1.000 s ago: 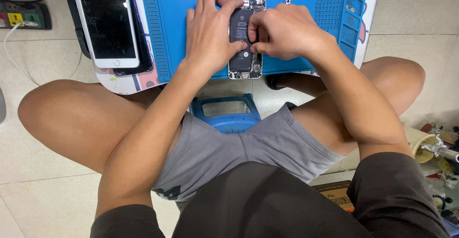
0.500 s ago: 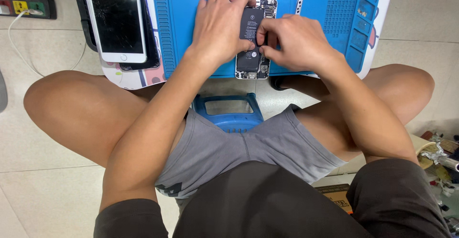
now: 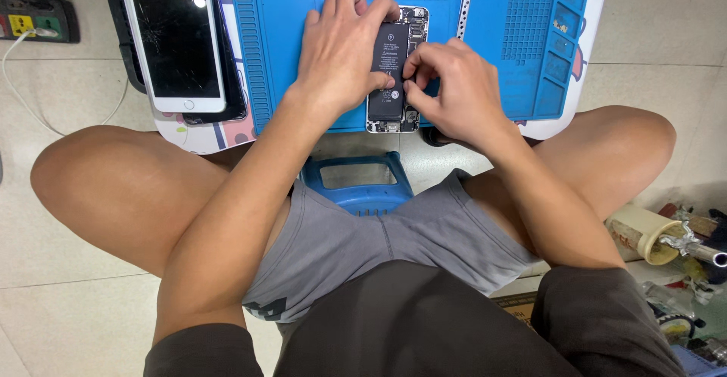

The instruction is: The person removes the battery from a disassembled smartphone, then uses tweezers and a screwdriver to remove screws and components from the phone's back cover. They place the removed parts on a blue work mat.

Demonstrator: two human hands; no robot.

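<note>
Opened phone (image 3: 396, 82) lies face-down, back off, near the front edge of the blue work mat (image 3: 492, 14) — black battery (image 3: 390, 63) exposed along its length.

Left hand (image 3: 341, 51) is flat over the phone's left side, fingers spread across the upper body, thumb on the battery. Looks like a pin-down hold, so the chassis doesn't slide on the mat. No closed grip there, just pressing.

Right hand (image 3: 454, 89) has a narrow pinch, thumb and forefinger closed at the battery's right edge, mid-length. What sits between the fingertips is too small to tell; could be a tab or a small part.

Tweezers (image 3: 463, 6) lie on the mat just right of the phone, within easy reach of the right hand. Mat's right side has small tray compartments.

A second phone (image 3: 178, 40), white with a cracked screen, rests face-up left of the mat, atop a dark case.

The surface is low, with the person sitting on a blue stool (image 3: 356, 184), knees either side. Tiled floor (image 3: 60, 294), power strip (image 3: 38, 17) top left, clutter of tools at lower right.
</note>
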